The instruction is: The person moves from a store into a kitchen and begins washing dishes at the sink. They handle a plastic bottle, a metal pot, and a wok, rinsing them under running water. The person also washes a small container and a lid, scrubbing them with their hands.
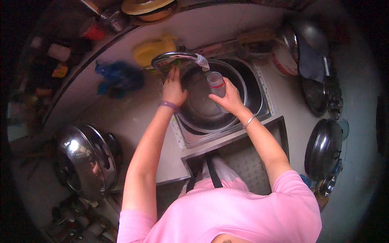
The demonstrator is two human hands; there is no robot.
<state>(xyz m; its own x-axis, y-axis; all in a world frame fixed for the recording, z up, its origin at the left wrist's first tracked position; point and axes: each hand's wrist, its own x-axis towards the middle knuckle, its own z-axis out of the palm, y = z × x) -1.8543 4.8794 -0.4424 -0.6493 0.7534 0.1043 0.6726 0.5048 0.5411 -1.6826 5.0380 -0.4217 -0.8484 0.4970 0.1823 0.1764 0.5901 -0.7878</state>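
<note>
My right hand (230,96) grips a clear bottle or jar (216,82) with a red band near its open mouth, tilted over a large dark basin (202,121). The basin sits in a metal sink (194,140). A curved chrome faucet (174,55) with a white cloth or wrap (202,61) on its spout ends just above the mouth. My left hand (174,89) reaches over the basin's left rim near the faucet's base, fingers extended and thumb apart; whether its fingertips touch anything is unclear.
A blue plastic bag (120,79) lies left of the sink, and a blurred yellow item (155,50) is behind the faucet. A shiny metal pot or lid (82,158) stands at the left. Dark pans (314,66) and a round dark lid (323,148) line the right side.
</note>
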